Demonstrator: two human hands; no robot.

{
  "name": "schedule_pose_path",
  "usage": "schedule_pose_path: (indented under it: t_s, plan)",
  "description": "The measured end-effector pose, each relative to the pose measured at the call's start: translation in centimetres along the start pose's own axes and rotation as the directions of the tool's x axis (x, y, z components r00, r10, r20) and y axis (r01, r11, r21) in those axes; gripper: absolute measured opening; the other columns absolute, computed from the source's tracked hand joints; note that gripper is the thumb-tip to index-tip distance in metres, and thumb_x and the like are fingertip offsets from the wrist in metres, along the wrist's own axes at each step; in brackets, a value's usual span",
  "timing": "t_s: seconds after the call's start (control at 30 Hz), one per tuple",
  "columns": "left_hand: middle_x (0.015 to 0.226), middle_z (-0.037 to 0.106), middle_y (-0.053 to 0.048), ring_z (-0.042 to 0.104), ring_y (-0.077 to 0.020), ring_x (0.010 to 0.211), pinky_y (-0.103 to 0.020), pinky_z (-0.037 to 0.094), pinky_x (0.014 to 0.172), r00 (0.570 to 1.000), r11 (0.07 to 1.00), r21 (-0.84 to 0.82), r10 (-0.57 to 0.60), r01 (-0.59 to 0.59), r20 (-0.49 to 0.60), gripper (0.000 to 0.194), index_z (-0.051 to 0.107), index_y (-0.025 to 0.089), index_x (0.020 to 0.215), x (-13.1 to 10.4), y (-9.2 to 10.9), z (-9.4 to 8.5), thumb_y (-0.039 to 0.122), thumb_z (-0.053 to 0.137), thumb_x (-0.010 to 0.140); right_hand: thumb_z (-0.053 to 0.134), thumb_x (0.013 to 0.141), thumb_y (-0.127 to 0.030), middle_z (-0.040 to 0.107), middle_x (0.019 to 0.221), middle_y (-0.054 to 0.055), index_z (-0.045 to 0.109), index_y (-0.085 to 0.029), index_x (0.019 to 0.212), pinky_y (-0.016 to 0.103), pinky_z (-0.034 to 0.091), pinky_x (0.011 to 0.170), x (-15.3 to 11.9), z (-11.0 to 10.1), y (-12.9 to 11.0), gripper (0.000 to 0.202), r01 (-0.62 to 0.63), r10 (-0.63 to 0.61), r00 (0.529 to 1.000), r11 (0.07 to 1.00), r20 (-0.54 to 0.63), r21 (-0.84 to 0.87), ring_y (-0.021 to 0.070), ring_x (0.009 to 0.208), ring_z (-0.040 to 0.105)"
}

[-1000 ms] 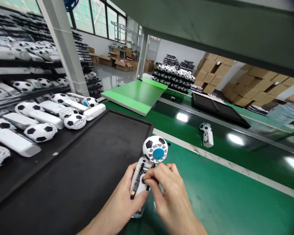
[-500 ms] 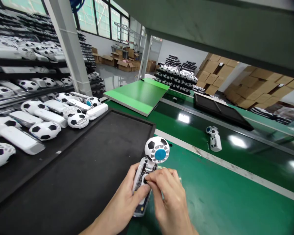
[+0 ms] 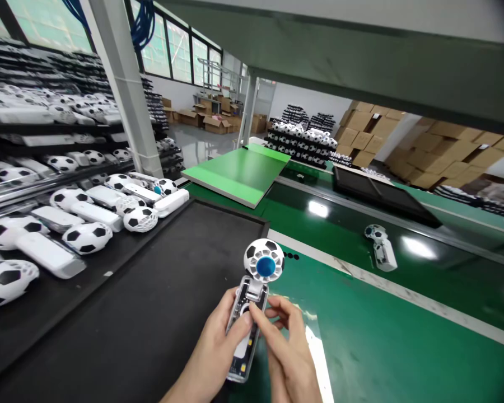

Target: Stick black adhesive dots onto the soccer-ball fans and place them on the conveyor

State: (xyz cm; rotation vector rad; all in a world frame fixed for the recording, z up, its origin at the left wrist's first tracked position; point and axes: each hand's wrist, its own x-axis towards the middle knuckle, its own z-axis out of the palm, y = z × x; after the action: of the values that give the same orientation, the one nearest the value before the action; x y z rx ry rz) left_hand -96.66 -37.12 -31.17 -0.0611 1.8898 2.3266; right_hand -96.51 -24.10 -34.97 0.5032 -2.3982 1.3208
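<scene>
A handheld fan (image 3: pixel 264 262) has a football-patterned head with a blue centre disc. Its clear-edged handle shows a circuit board and a pale ring. My left hand (image 3: pixel 212 341) is closed around this handle from the left, thumb across its front. From the other side, my right hand (image 3: pixel 288 347) reaches in with its index fingertip on the handle near the ring, beside my left thumb. Its other fingers are bent and apart, and I see nothing held in them. A clear, shiny sheet (image 3: pixel 319 358) lies on the bench under my right hand.
A black tray (image 3: pixel 151 291) lies at left, and football-patterned fans (image 3: pixel 88 238) fill the tray beyond. Another fan (image 3: pixel 382 249) rests on the green conveyor (image 3: pixel 340 224). Small black dots (image 3: pixel 291 256) mark the bench. A post (image 3: pixel 126 84) and overhead shelf (image 3: pixel 340 61) frame the space.
My right hand's thumb and index pinch at the ring has loosened, leaving the index fingertip on the handle. The fan has shifted slightly left and lower in view; the conveyor fan appears farther right.
</scene>
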Motion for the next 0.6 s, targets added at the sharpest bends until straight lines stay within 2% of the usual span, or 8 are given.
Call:
schedule_pose_path:
  t_s: [0.13, 0.2, 0.27, 0.37, 0.47, 0.5, 0.53, 0.6]
  plan:
    - [0.111, 0.061, -0.009, 0.056, -0.0240, 0.102, -0.031, 0.044, 0.088, 1.000, 1.000, 0.010, 0.010, -0.010, -0.008, 0.038, 0.049, 0.016, 0.108, -0.5, 0.1, -0.2, 0.044, 0.051, 0.083, 0.035, 0.095, -0.020, 0.047, 0.131, 0.009, 0.032, -0.032, 0.140, 0.030, 0.056, 0.080, -0.2, -0.9, -1.8, 0.047, -0.044, 0.041, 0.999, 0.992, 0.028, 0.122, 0.0210, 0.110, 0.057]
    - [0.108, 0.062, -0.009, 0.057, -0.0242, 0.099, -0.031, 0.045, 0.085, 1.000, 1.000, 0.003, 0.016, -0.016, -0.007, 0.037, 0.050, 0.016, 0.108, -0.8, 0.1, -0.1, 0.043, 0.051, 0.083, 0.037, 0.095, -0.023, 0.048, 0.134, 0.009, 0.021, -0.029, 0.144, 0.033, 0.055, 0.084, -0.2, -1.6, -2.1, 0.052, -0.131, 0.124, 0.991, 0.968, 0.045, 0.213, 0.0219, 0.114, 0.055]
    - [0.102, 0.064, -0.008, 0.058, -0.0240, 0.097, -0.031, 0.045, 0.085, 1.000, 0.999, -0.023, 0.023, -0.022, 0.008, 0.035, 0.053, 0.015, 0.103, -1.0, 0.1, 0.5, 0.041, 0.053, 0.081, 0.042, 0.094, -0.029, 0.056, 0.128, 0.008, 0.030, -0.029, 0.141, 0.034, 0.055, 0.085, 0.0, -2.1, -1.7, 0.049, -0.240, 0.219, 0.970, 0.929, 0.106, 0.281, 0.0233, 0.114, 0.056]
    - [0.090, 0.065, -0.007, 0.060, -0.0228, 0.087, -0.029, 0.046, 0.077, 0.999, 0.999, -0.026, -0.033, 0.034, 0.029, 0.027, 0.056, 0.014, 0.093, -0.1, 0.4, 2.0, 0.034, 0.052, 0.076, 0.053, 0.087, -0.039, 0.065, 0.116, 0.004, 0.056, -0.031, 0.120, 0.032, 0.055, 0.081, 0.8, -2.3, -0.1, 0.034, -0.397, 0.354, 0.917, 0.850, 0.183, 0.346, 0.0252, 0.109, 0.059]
    - [0.090, 0.067, -0.008, 0.062, -0.0256, 0.083, -0.034, 0.047, 0.075, 0.997, 0.954, 0.295, -0.068, 0.057, 0.029, 0.034, 0.059, 0.016, 0.104, 2.5, 1.4, 2.4, 0.037, 0.047, 0.079, 0.059, 0.080, -0.048, 0.067, 0.111, 0.003, 0.060, -0.029, 0.108, 0.033, 0.055, 0.078, 3.8, -2.2, 2.3, 0.033, -0.561, 0.515, 0.824, 0.683, 0.236, 0.468, 0.0263, 0.104, 0.062]
    - [0.089, 0.068, -0.009, 0.063, -0.0280, 0.083, -0.038, 0.047, 0.076, 0.999, 0.876, 0.481, -0.045, 0.029, 0.021, 0.045, 0.055, 0.018, 0.118, 3.6, 2.1, 1.9, 0.043, 0.046, 0.082, 0.060, 0.078, -0.049, 0.068, 0.108, 0.004, 0.059, -0.027, 0.107, 0.033, 0.056, 0.076, 5.4, -2.2, 3.3, 0.036, -0.602, 0.550, 0.790, 0.615, 0.270, 0.510, 0.0266, 0.100, 0.063]
    - [0.088, 0.069, -0.010, 0.063, -0.0301, 0.082, -0.041, 0.046, 0.077, 1.000, 0.736, 0.676, 0.014, -0.007, -0.005, 0.057, 0.046, 0.020, 0.131, 4.8, 3.1, 0.9, 0.050, 0.044, 0.083, 0.062, 0.075, -0.049, 0.069, 0.103, 0.005, 0.058, -0.025, 0.106, 0.034, 0.055, 0.073, 7.3, -2.4, 4.3, 0.040, -0.623, 0.568, 0.769, 0.564, 0.294, 0.542, 0.0267, 0.095, 0.065]
    - [0.088, 0.069, -0.014, 0.063, -0.0333, 0.083, -0.044, 0.046, 0.077, 0.973, 0.363, 0.932, 0.209, 0.012, -0.094, 0.074, 0.026, 0.018, 0.144, 6.8, 5.7, -2.2, 0.059, 0.040, 0.083, 0.064, 0.070, -0.042, 0.071, 0.085, 0.006, 0.058, -0.020, 0.099, 0.034, 0.055, 0.066, 11.9, -3.4, 6.3, 0.036, -0.655, 0.615, 0.735, 0.539, 0.285, 0.529, 0.0261, 0.079, 0.067]
